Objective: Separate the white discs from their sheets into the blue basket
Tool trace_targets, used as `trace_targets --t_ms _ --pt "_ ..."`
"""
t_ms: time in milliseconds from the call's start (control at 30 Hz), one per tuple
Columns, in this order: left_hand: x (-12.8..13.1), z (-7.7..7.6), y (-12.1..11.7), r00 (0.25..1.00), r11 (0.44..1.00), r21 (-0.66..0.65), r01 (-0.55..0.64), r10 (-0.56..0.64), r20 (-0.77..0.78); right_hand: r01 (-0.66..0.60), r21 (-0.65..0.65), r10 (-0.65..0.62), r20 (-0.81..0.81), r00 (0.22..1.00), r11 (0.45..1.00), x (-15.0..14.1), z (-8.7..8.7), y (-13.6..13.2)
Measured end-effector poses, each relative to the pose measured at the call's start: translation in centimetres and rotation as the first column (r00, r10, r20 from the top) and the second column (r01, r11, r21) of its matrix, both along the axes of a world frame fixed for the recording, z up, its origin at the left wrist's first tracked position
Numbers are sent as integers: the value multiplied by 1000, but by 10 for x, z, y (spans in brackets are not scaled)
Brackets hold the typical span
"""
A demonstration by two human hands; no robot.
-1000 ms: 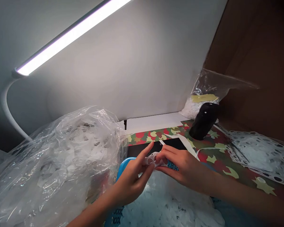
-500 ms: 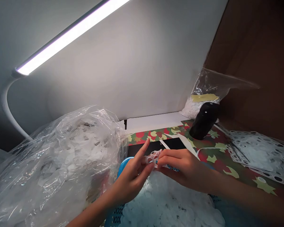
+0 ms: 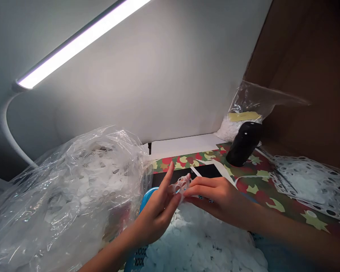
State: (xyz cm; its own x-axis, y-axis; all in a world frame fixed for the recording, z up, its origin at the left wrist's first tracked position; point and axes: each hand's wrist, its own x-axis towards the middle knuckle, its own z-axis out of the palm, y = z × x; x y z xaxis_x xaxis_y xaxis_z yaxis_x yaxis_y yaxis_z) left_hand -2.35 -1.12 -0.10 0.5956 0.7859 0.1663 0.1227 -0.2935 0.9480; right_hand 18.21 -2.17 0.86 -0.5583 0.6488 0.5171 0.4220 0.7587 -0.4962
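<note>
My left hand (image 3: 157, 211) and my right hand (image 3: 215, 198) meet above a blue basket (image 3: 136, 257) heaped with small white discs (image 3: 198, 245). Between their fingertips both hands pinch a small white perforated sheet piece (image 3: 181, 184) with round holes. The left index finger points up beside it. The right fingers close on its right edge.
A large clear plastic bag (image 3: 65, 196) of white scraps fills the left. A black cylinder (image 3: 243, 143) stands on a patterned red-green mat (image 3: 255, 185). Punched white sheets (image 3: 308, 185) lie at right, a smaller bag (image 3: 243, 113) behind, a lamp bar (image 3: 79, 41) overhead.
Both hands have shifted slightly left and up with the perforated piece, which now stands more upright between the fingertips.
</note>
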Motion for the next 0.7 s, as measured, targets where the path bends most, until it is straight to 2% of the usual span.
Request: trace_targets --t_ms 200,400,567,700 --pt "-2 2 0 998 999 -49 1 -3 -55 47 -18 -46 54 997 999 0 -2 1" --pt "-4 4 -1 996 995 -60 86 -87 -23 -92 2 91 88 992 996 2 1 1" --pt "1 1 -4 986 986 12 169 -169 4 -88 -7 88 91 992 996 0 1 -1" --pt "0 -6 -5 982 982 103 156 -143 -126 -25 -57 32 132 991 998 -3 1 -3"
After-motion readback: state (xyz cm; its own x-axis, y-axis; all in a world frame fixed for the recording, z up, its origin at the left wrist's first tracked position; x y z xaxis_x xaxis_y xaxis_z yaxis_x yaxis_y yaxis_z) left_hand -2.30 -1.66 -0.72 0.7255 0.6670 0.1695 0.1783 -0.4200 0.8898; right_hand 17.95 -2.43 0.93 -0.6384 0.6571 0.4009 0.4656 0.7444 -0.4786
